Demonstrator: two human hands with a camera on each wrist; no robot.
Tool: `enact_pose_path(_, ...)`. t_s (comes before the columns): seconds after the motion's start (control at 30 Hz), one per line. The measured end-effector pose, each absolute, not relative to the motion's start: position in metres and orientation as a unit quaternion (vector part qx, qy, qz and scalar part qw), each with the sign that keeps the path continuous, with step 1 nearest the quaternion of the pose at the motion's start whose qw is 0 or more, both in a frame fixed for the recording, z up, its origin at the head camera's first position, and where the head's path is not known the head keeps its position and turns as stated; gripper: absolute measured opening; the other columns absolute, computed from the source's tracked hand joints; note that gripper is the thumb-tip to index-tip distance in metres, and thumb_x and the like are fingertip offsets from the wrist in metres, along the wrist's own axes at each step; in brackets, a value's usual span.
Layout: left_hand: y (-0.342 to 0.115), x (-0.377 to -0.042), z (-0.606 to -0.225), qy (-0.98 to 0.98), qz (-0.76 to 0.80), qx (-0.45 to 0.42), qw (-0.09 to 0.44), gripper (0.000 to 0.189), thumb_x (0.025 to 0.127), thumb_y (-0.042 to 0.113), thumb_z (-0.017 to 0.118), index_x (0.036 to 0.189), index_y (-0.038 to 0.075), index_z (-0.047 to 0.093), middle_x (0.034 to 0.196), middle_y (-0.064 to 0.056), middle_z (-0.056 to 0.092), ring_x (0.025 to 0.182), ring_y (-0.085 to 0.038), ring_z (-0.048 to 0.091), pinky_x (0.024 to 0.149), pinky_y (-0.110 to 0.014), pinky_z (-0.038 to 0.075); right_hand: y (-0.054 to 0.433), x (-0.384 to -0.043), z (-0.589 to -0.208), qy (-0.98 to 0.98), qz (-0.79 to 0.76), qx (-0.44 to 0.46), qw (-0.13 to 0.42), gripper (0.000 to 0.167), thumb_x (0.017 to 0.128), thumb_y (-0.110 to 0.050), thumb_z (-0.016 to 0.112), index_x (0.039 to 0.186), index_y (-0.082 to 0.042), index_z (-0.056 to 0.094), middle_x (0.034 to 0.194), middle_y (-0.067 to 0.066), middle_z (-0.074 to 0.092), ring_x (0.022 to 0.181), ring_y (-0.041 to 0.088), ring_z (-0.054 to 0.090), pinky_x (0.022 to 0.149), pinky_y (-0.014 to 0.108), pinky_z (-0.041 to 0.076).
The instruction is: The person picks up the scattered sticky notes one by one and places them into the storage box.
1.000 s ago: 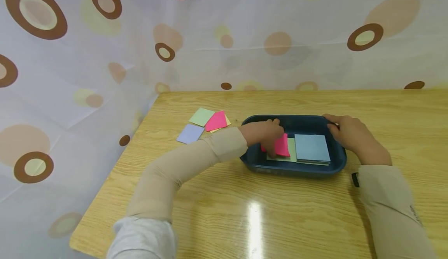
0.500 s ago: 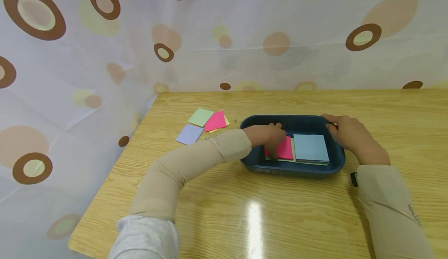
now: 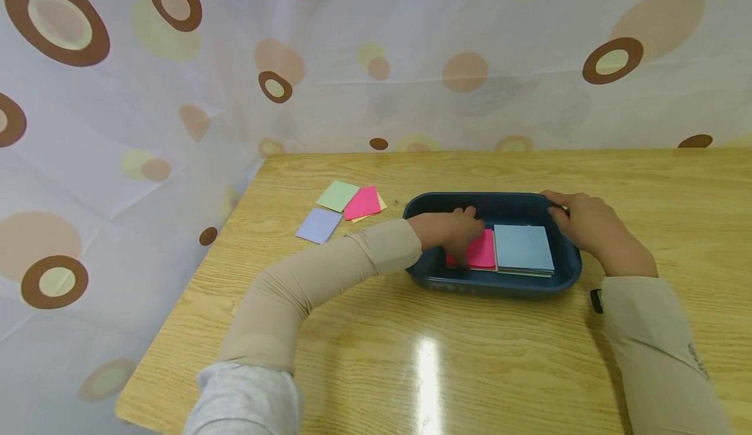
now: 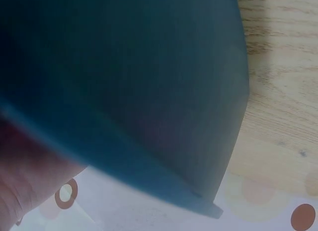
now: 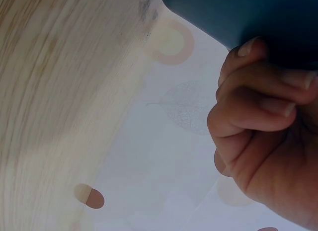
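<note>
Head view: your left hand (image 3: 461,236) was down inside the dark blue tray (image 3: 510,209), over the pink paper (image 3: 483,252) in its left half; fingers bent and blurred, can't tell if they pinched the paper or only touched it. Light-blue stack (image 3: 524,249) lay flat just beside it, right half. Your right hand (image 3: 596,232) gripped the tray's right end. Left of the tray, on the wooden table (image 3: 499,356): pale green sheet (image 3: 337,196), lavender sheet (image 3: 319,226), loose pink sheet (image 3: 361,204) over a yellow sheet (image 3: 381,201).

Left wrist view: tray wall filled most of it; your left fingers were hidden, paper too.

Right wrist view: your right fingers were curled at the tray edge, patterned backdrop (image 5: 144,161) beyond.
</note>
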State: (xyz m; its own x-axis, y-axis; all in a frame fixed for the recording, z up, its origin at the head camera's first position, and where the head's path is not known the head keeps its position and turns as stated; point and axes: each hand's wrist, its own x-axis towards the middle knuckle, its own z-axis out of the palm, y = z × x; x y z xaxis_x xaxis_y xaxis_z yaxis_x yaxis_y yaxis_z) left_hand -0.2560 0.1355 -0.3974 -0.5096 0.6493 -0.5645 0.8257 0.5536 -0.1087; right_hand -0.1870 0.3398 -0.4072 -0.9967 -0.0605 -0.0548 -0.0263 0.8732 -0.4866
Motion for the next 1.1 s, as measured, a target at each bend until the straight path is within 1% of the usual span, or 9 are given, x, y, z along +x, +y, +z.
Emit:
enact_pose_path(0.33, 0.126, -0.260, -0.386, 0.855, -0.156, 0.437, 0.231, 0.083, 0.084, 0.054, 0.067, 0.146, 0.009, 0.037, 0.142, -0.009, 0.038, 0.121, -0.020, 0.039, 0.099, -0.028, 0.038, 0.337, -0.189, -0.405, 0.967, -0.251, -0.029, 0.035, 0.046, 0.100, -0.010, 0.043, 0.142, 0.007, 0.037, 0.055, 0.004, 0.040, 0.046, 0.017, 0.040, 0.048, 0.032, 0.035)
enact_pose_path(0.43, 0.119, -0.265, -0.377, 0.859, -0.104, 0.444, 0.232, 0.084, 0.086, 0.052, 0.066, 0.149, 0.008, 0.033, 0.146, -0.010, 0.036, 0.128, -0.021, 0.039, 0.103, -0.028, 0.036, 0.339, -0.189, -0.406, 0.968, -0.249, -0.034, 0.030, 0.045, 0.100, -0.010, 0.044, 0.141, 0.008, 0.037, 0.054, 0.004, 0.040, 0.045, 0.016, 0.040, 0.048, 0.032, 0.034)
enact_pose_path(0.5, 0.110, -0.270, -0.368, 0.859, -0.052, 0.454, 0.229, 0.082, 0.087, 0.048, 0.066, 0.149, 0.007, 0.032, 0.144, -0.011, 0.038, 0.129, -0.019, 0.041, 0.103, -0.026, 0.036, 0.341, -0.188, -0.407, 0.968, -0.249, -0.035, 0.028, 0.045, 0.100, -0.009, 0.044, 0.141, 0.009, 0.037, 0.053, 0.003, 0.040, 0.044, 0.016, 0.040, 0.047, 0.032, 0.034)
enact_pose_path(0.57, 0.096, -0.276, -0.355, 0.858, 0.003, 0.462, 0.225, 0.077, 0.089, 0.044, 0.066, 0.148, 0.006, 0.034, 0.141, -0.012, 0.041, 0.127, -0.019, 0.044, 0.102, -0.026, 0.037, 0.341, -0.188, -0.407, 0.967, -0.250, -0.038, 0.026, 0.045, 0.100, -0.009, 0.044, 0.141, 0.009, 0.037, 0.052, 0.002, 0.039, 0.044, 0.016, 0.039, 0.046, 0.031, 0.034)
enact_pose_path(0.67, 0.071, -0.286, -0.337, 0.862, 0.090, 0.454, 0.207, 0.066, 0.092, 0.038, 0.064, 0.145, 0.006, 0.041, 0.132, -0.012, 0.049, 0.120, -0.021, 0.051, 0.097, -0.027, 0.041, 0.341, -0.188, -0.406, 0.967, -0.252, -0.039, 0.025, 0.045, 0.099, -0.009, 0.044, 0.140, 0.010, 0.038, 0.051, 0.001, 0.038, 0.043, 0.015, 0.039, 0.046, 0.030, 0.033)
enact_pose_path(0.8, 0.033, -0.300, -0.330, 0.885, 0.185, 0.392, 0.170, 0.055, 0.094, 0.032, 0.062, 0.141, 0.007, 0.047, 0.129, -0.012, 0.054, 0.116, -0.023, 0.055, 0.094, -0.029, 0.044, 0.340, -0.188, -0.407, 0.967, -0.252, -0.040, 0.026, 0.045, 0.099, -0.009, 0.044, 0.140, 0.010, 0.038, 0.051, 0.001, 0.037, 0.043, 0.015, 0.038, 0.045, 0.030, 0.033)
enact_pose_path(0.93, 0.000, -0.318, -0.342, 0.917, 0.226, 0.304, 0.124, 0.049, 0.095, 0.028, 0.061, 0.136, 0.003, 0.051, 0.124, -0.014, 0.058, 0.110, -0.023, 0.056, 0.091, -0.032, 0.046, 0.341, -0.188, -0.409, 0.967, -0.249, -0.043, 0.024, 0.045, 0.100, -0.009, 0.044, 0.140, 0.011, 0.038, 0.050, 0.001, 0.037, 0.043, 0.016, 0.038, 0.045, 0.030, 0.033)
enact_pose_path(1.03, -0.021, -0.335, -0.356, 0.937, 0.249, 0.218, 0.113, 0.048, 0.096, 0.026, 0.060, 0.135, -0.001, 0.051, 0.126, -0.017, 0.057, 0.113, -0.026, 0.055, 0.093, -0.036, 0.045, 0.341, -0.188, -0.410, 0.968, -0.247, -0.046, 0.023, 0.045, 0.100, -0.009, 0.044, 0.139, 0.011, 0.038, 0.050, 0.001, 0.037, 0.043, 0.016, 0.037, 0.045, 0.030, 0.032)
enact_pose_path(1.1, -0.036, -0.344, -0.367, 0.946, 0.259, 0.163, 0.111, 0.049, 0.095, 0.027, 0.061, 0.133, -0.003, 0.052, 0.128, -0.017, 0.056, 0.115, -0.027, 0.055, 0.094, -0.038, 0.045, 0.341, -0.188, -0.410, 0.968, -0.246, -0.048, 0.023, 0.045, 0.100, -0.009, 0.044, 0.139, 0.011, 0.038, 0.051, 0.002, 0.037, 0.043, 0.015, 0.037, 0.046, 0.030, 0.032)
